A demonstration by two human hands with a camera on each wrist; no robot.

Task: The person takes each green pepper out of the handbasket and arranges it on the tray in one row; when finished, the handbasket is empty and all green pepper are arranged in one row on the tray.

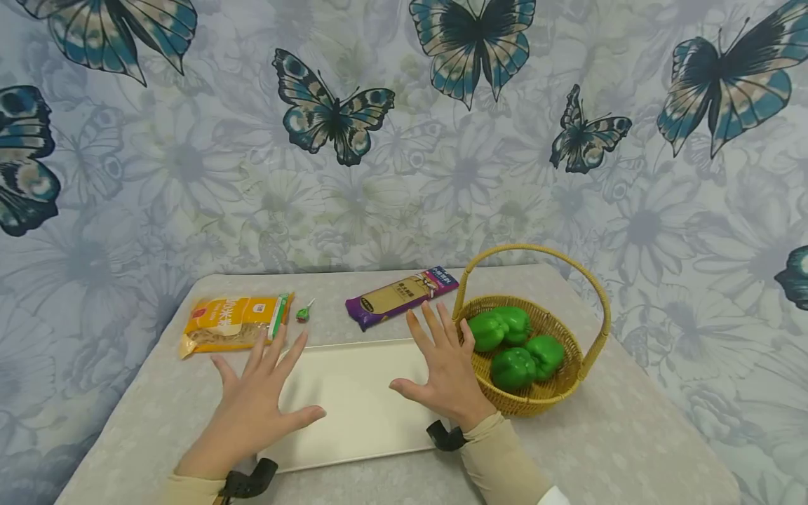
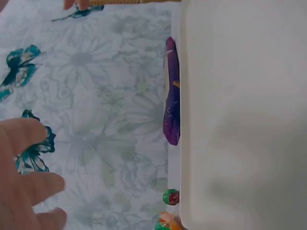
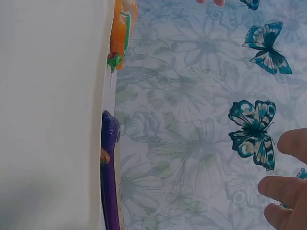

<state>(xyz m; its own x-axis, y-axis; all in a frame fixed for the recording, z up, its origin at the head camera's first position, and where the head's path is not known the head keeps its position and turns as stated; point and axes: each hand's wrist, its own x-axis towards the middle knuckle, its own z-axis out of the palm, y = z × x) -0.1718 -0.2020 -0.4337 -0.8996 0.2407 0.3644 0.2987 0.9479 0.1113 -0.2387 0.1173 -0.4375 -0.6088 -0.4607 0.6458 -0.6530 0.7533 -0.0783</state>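
Nearest the camera, beige sleeves (image 1: 505, 459) enter at the bottom of the head view, leading to the left hand (image 1: 252, 403) and right hand (image 1: 449, 379). Both are spread wide, fingers apart, holding nothing, and overlap the left and right ends of a cream tray (image 1: 360, 400) at lower centre. The wicker basket (image 1: 530, 405) stands right of centre with green bell peppers (image 1: 514, 368) inside. Beyond the tray, on the counter (image 1: 587, 449), lie an orange noodle packet (image 1: 236, 324) at centre left, a green-wrapped lollipop (image 1: 303, 314) beside it, and a purple packet (image 1: 400, 298) nearer the middle. With everything outside the tray, handling seems either not begun or already over; I cannot tell which, nor what remains. Only the head view shows the peppers and both thumbs; the left wrist view catches just a wicker strip along its top, while both wrist views show the tray's raised edge closely.
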